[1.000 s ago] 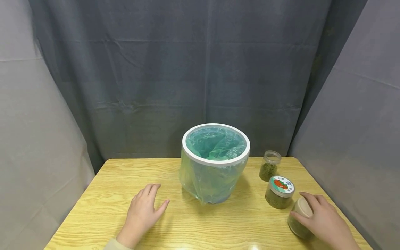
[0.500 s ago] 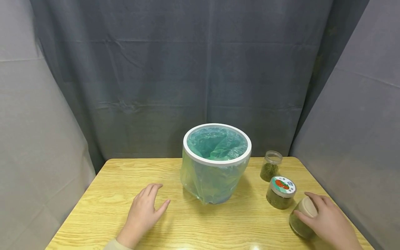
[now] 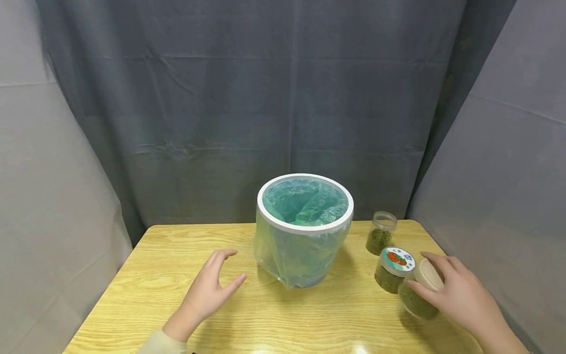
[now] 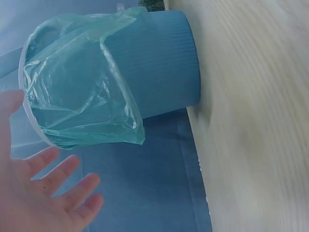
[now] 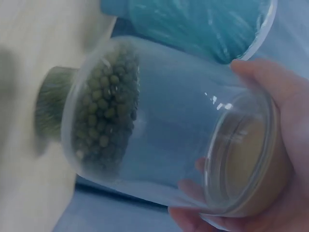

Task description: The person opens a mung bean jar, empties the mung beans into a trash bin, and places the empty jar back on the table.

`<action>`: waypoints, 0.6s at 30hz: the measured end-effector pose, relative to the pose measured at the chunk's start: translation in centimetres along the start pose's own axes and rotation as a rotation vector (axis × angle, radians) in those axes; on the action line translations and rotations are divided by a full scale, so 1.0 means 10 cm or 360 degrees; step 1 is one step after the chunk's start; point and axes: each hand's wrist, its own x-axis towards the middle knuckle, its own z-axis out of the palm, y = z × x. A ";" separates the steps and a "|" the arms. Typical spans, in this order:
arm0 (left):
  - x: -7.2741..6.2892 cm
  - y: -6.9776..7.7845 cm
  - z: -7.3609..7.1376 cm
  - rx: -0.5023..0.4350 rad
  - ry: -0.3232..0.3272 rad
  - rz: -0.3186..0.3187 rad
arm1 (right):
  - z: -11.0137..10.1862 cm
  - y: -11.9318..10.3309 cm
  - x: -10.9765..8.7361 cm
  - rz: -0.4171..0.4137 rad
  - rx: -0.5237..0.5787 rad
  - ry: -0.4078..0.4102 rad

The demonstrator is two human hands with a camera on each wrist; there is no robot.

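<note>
While the person's left hand (image 3: 210,292) lies to the left with its fingers spread and thumb held apart, its grip released, the person's right hand (image 3: 462,292) curls its thumb and fingers round the lidded end of a clear cylindrical jar (image 3: 413,297) at the near right. The cream-coloured round lid (image 3: 429,274) sits on this jar, and small round green beans (image 5: 106,104) gather at its bottom. It leans, and it seems raised a little off the yellow wood-grained surface (image 3: 283,319), with its shadow just below.

Just to its left and slightly farther stands a short clear jar (image 3: 388,280) with dark greenish contents; its white-and-green lid (image 3: 398,259) carries a picture of red fruit. Whether the two jars touch cannot be told. Beyond them, at the far right, another clear jar (image 3: 379,241) stands upright, its lower part filled with green grains.

Near the middle, toward the far edge, stands a blue ribbed bin (image 4: 166,63), lined with a translucent green plastic bag (image 4: 79,92) that hangs over its outside and is topped by a white ring (image 3: 305,229). A beige sleeve (image 3: 162,343) shows at the left wrist. Dark grey cloth (image 3: 221,123) hangs behind, with paler grey cloth (image 3: 48,196) on both sides.
</note>
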 end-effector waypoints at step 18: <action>0.12 0.20 -0.07 -0.0372 -0.0079 -0.0167 | -0.23 -0.74 0.25 -0.0239 0.0205 0.0112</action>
